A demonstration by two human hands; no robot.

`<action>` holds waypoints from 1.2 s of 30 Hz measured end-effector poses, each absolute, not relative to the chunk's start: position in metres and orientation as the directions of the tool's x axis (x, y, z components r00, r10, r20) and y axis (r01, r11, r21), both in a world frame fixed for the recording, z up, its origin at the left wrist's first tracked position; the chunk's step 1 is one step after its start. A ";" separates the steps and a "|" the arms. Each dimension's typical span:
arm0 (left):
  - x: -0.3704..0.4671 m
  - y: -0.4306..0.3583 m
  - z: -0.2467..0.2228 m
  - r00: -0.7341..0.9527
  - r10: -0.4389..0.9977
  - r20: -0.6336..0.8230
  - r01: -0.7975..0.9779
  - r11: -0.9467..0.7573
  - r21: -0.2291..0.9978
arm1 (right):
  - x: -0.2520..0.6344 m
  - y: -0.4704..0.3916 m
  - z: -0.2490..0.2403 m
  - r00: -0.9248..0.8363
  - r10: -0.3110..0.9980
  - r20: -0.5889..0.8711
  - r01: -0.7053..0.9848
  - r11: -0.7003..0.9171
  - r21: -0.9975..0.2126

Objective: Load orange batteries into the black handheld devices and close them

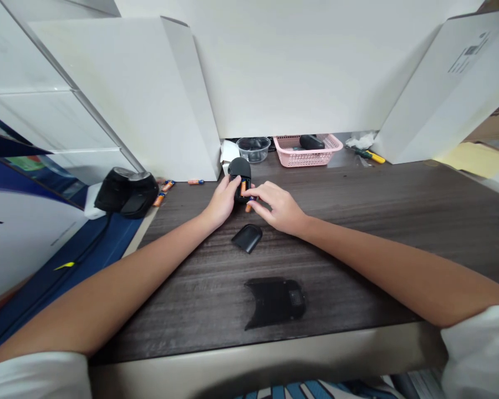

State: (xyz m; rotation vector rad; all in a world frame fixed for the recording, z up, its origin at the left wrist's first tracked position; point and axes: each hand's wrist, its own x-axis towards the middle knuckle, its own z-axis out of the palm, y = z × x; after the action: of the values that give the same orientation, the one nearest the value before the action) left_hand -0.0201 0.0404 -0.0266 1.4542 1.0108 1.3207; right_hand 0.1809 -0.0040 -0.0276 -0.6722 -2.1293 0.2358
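Note:
A black rounded device point(240, 167) with an open battery compartment is held up by my left hand point(223, 203), its thumb on the device's edge. An orange battery point(243, 187) shows inside the compartment. At its right side, my right hand point(278, 207) pinches a second orange battery point(248, 207) between thumb and fingers, with the index fingertip at the compartment. A curved black cover point(248, 238) lies on the table just below the hands. Nearer the front edge is a larger, flat black piece point(276, 302).
On the dark wooden table point(357, 244), a pink basket point(307, 158) holding a black object, a clear round tub point(253, 149) and a yellow-handled tool point(374, 157) stand at the back. Several orange batteries point(159, 198) lie left, beside a black double device point(127, 191). White panels rise behind.

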 end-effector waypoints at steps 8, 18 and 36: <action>-0.005 0.021 -0.029 0.162 0.979 0.125 -0.115 -0.107 0.988 | 0.183 -0.008 -0.019 -0.372 0.551 0.747 0.525 0.789 -0.320; -0.001 0.003 -0.021 0.306 0.947 0.101 -0.165 -0.052 0.985 | 0.182 -0.006 -0.021 -0.436 0.455 0.777 0.614 0.781 -0.113; -0.002 0.015 -0.034 0.286 0.936 0.204 -0.039 -0.201 0.979 | 0.183 0.017 -0.041 -0.148 0.763 0.630 0.403 0.628 -0.666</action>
State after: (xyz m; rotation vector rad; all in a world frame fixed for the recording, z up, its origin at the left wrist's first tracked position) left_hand -0.0021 0.0149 -0.0338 1.4749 0.8770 1.1360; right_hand 0.1829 0.0175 -0.0410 -0.9473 -1.7683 0.4151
